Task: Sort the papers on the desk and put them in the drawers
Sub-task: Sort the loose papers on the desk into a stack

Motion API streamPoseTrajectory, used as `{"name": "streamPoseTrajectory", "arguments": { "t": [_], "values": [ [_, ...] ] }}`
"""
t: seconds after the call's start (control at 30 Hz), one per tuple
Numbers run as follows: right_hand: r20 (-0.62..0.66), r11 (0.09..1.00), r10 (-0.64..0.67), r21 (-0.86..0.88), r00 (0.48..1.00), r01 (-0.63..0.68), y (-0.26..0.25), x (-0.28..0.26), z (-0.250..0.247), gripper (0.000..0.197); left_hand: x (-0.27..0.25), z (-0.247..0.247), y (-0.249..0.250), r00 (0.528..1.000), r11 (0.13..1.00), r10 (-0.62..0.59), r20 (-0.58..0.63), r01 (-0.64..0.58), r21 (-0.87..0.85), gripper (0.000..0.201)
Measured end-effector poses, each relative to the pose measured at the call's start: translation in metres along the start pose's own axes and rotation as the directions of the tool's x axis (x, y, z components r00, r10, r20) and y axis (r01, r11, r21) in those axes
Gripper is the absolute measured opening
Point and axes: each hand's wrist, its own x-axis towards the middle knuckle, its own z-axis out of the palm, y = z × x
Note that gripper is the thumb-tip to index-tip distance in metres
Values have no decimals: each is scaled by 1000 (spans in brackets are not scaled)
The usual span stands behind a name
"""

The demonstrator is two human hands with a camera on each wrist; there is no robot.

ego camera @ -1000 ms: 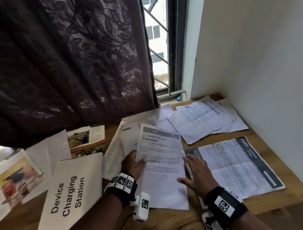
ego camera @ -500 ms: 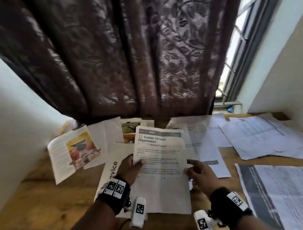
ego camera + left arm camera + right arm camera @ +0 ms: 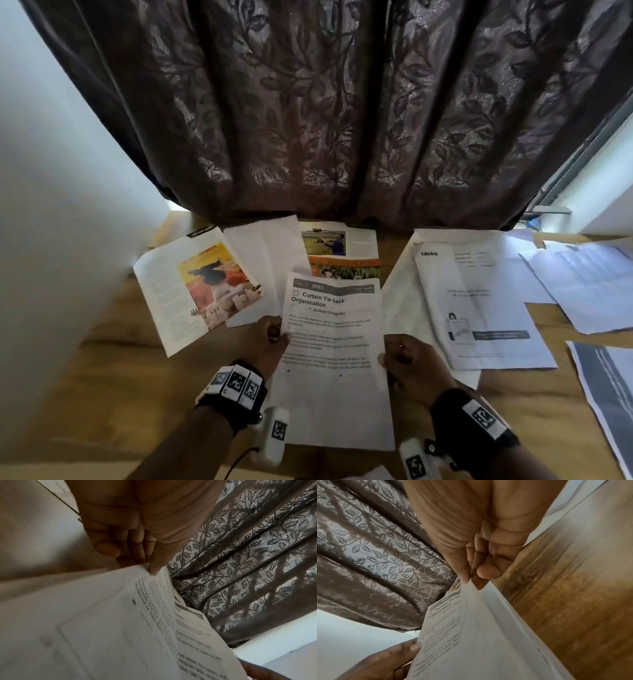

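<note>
A white sheet headed "Curtain Tie-back Organization" (image 3: 334,359) is held up over the wooden desk (image 3: 113,387), with at least one more sheet behind it. My left hand (image 3: 270,337) pinches its left edge, thumb on top. My right hand (image 3: 404,359) pinches its right edge. The left wrist view shows the thumb (image 3: 154,561) pressing the sheet (image 3: 137,628) and curled fingers beneath. In the right wrist view my thumb and fingers (image 3: 488,570) clamp the paper stack (image 3: 471,635). More papers lie on the desk: a magazine page with a yellow picture (image 3: 195,287), a blank folded sheet (image 3: 263,267), a colour leaflet (image 3: 342,250) and a "blinkit" printout (image 3: 479,301).
A dark leaf-patterned curtain (image 3: 325,120) hangs right behind the desk. A white wall (image 3: 51,205) closes the left side, and a window frame (image 3: 589,144) shows at the right. Further sheets (image 3: 589,284) and a grey-banded page (image 3: 613,394) cover the right end. No drawers are in view.
The view swung left from the window corner to the curtain. My right hand went from lying flat on the desk papers to pinching the sheet's right edge, and the sheet rose off the desk.
</note>
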Motion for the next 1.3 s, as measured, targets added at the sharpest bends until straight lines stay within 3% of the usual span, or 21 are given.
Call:
{"name": "streamPoseTrajectory", "arguments": {
  "t": [0.1,0.27,0.4,0.57,0.7,0.77,0.83,0.9,0.97,1.03,1.13,1.3],
  "values": [
    [-53,999,44,1,998,-44,4,4,6,19,7,-3,-5,999,1000,27,43,-26,-5,16],
    [-125,994,96,-34,988,-101,13,11,16,23,23,-11,-20,995,986,59,84,-71,148,28],
    [-161,992,102,-54,982,-112,14,12,18,26,21,-12,-21,990,973,100,103,-119,199,61],
    [-186,974,111,-173,976,-143,9,13,16,37,22,-13,-30,932,941,209,296,-274,200,100],
    [-200,890,-146,-454,969,41,-16,7,24,53,23,-17,-34,871,889,278,406,-394,235,143],
    [-79,836,-275,-511,958,198,-36,8,41,63,30,-16,-40,835,852,274,476,-441,282,144],
    [115,809,-284,-504,952,303,-53,18,67,78,36,-14,-44,806,777,227,546,-488,397,141],
    [297,816,-274,-432,915,384,-70,35,94,92,37,-12,-41,796,677,180,578,-527,515,140],
    [412,809,-310,-359,857,466,-81,55,114,99,37,-10,-34,797,636,150,584,-531,560,141],
    [481,710,-299,-464,824,529,-82,74,121,110,39,-11,-31,794,634,154,588,-536,558,143],
    [461,532,-160,-704,873,470,-67,97,99,121,42,-12,-36,787,633,157,596,-544,551,142],
    [254,527,-14,-820,967,223,-32,111,38,128,43,-13,-39,766,671,164,621,-548,499,141]
  ]
}}
